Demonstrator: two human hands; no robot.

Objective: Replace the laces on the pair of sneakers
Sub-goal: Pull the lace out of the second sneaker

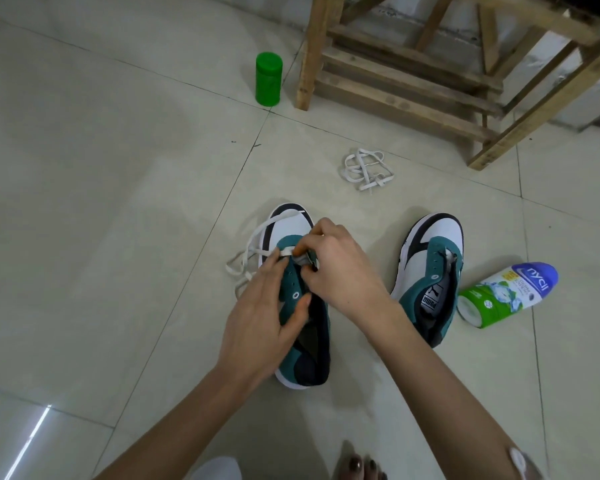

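The floor (84, 202) is laid with large pale glazed tiles, with thin dark grout lines running slantwise across it. A bright streak of light (32, 441) reflects off the tile at the lower left. Farther back a green canister (269, 79) stands upright, just beside the leg of a rough wooden frame (395, 81) that fills the upper right. A scuffed pale wall (548, 60) shows between its timbers.

Just left of centre, the sneaker being laced (302, 355) sits on the floor, teal with a white toe pointing away from the person. A white lace (253, 251) trails in loops off its left side. The left hand (257, 323) holds the teal upper, fingers laid along the outside and thumb pressed near the collar. The right hand (340, 268) is curled over the tongue, fingertips pinching the lace at the lowest eyelets.

Beyond the shoes a loose lace (366, 169) lies in a tangle in front of the frame. To the right the second sneaker (430, 278) stands unlaced, well apart from the first. A powder bottle (506, 294) lies on its side just beside it. Bare toes (361, 465) show at the bottom edge.
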